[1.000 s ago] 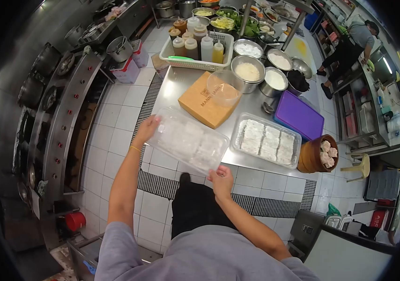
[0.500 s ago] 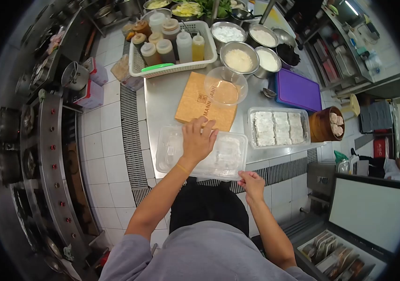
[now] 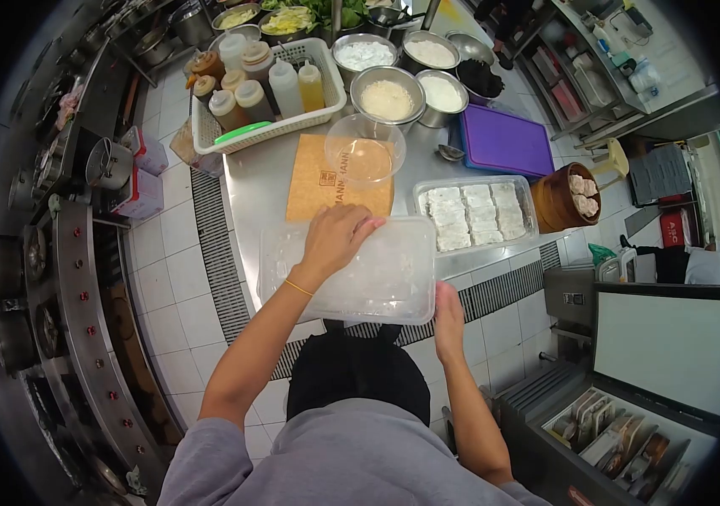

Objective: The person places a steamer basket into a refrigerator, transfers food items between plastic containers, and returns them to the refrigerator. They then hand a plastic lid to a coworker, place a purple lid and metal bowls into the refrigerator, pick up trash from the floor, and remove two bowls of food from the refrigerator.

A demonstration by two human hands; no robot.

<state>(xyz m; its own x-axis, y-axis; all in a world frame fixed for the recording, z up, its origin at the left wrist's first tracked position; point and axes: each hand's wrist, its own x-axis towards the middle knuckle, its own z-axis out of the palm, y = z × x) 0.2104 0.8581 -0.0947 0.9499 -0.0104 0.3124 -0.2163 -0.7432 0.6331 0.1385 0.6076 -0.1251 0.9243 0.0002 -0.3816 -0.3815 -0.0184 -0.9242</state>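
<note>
A clear rectangular plastic container with a cloudy lid [image 3: 377, 274] lies at the table's near edge. My left hand [image 3: 335, 243] reaches across the lid, its fingers bent over the far edge and its thumb pointing right. Along the container's right side stands my right hand [image 3: 449, 319], seen edge-on, fingers stretched and touching near the corner. The contents show only as pale blur through the lid. Just beyond is a brown cardboard piece [image 3: 309, 181] with printed letters, partly under a clear round bowl [image 3: 366, 152].
To the right are an uncovered container of white floured pieces [image 3: 474, 217], a bamboo steamer [image 3: 550, 207] with dumplings and a purple lid [image 3: 507, 139]. Behind stand several metal bowls [image 3: 388, 97] of powder and a white basket [image 3: 271, 131] of sauce bottles. A ladle [image 3: 450, 153] lies nearby.
My right hand has gone from pinching the lid's near corner to lying straight along its side. My left hand's fingers have drawn closer together. The lid now looks cloudier, and the view has shifted.
</note>
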